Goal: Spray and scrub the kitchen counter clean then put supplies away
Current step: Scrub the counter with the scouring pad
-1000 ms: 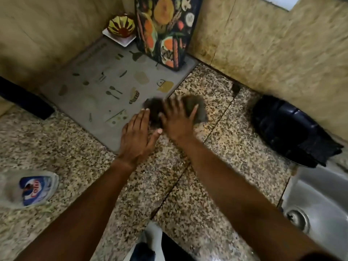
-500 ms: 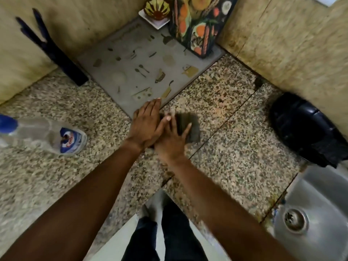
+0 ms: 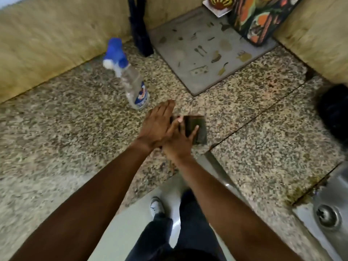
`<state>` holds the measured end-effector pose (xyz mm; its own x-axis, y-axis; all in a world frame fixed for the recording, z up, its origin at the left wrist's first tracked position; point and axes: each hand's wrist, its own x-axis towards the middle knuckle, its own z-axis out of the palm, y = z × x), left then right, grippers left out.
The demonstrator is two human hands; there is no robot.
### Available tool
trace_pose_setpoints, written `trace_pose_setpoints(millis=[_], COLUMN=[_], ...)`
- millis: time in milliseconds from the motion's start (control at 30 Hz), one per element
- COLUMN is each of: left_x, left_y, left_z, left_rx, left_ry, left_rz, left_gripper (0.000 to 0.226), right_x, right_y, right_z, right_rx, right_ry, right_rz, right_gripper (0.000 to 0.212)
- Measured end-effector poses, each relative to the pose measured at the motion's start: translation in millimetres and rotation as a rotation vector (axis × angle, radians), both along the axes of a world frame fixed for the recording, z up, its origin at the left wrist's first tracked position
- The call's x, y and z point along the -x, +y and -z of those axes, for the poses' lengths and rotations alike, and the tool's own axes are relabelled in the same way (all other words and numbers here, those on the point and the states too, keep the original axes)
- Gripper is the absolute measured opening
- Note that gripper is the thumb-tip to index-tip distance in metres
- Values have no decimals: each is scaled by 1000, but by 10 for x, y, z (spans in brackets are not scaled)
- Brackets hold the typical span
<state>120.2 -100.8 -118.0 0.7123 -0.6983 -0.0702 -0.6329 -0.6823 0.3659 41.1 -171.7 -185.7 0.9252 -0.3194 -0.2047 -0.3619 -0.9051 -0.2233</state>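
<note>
Near the counter [image 3: 75, 129] edge, the scrub pad [image 3: 195, 129] was pressed flat by the right hand [image 3: 178, 144], overlapped by the flat left hand [image 3: 158, 125]; the spray bottle [image 3: 131, 80] could be toppled by a leftward stroke.

Arms: my two forearms [image 3: 216, 187] are bare, no sleeves reach into view.
Hands: my left hand [image 3: 157, 127] and right hand [image 3: 178, 146] wear no gloves.
Legs: dark trousers [image 3: 192, 223], maybe jeans, the picture is blurred.
Foot: one light-coloured shoe [image 3: 156, 205], rounded toe.
</note>
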Motion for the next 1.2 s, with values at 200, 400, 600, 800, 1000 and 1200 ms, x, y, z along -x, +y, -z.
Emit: trace_pose_setpoints(millis=[200, 400, 600, 800, 1000, 1200], left_x=[237, 300, 436, 320, 476, 342], left_y=[1268, 1811, 1960, 1743, 1422, 830], left_z=[155, 218, 138, -201, -341, -410], left_rx=[-1, 26, 102, 474, 452, 392], left_ry=[-40, 40, 233, 877, 1660, 1557], left_rz=[-96, -205, -291, -411, -292, -338], left_gripper=[75, 85, 77, 61, 64, 30], right_x=[629, 1093, 1498, 1439, 1206, 1003], right_y=[582, 1593, 1742, 1472, 724, 43], right_z=[131, 26, -199, -761, -1151, -1217], right_rx=[-11, -18, 15, -915, -1683, -1697], right_ry=[17, 289, 267, -102, -123, -190], right_rz=[293, -228, -425, 30, 761, 778], right_gripper=[85, 126, 64, 36, 37, 49])
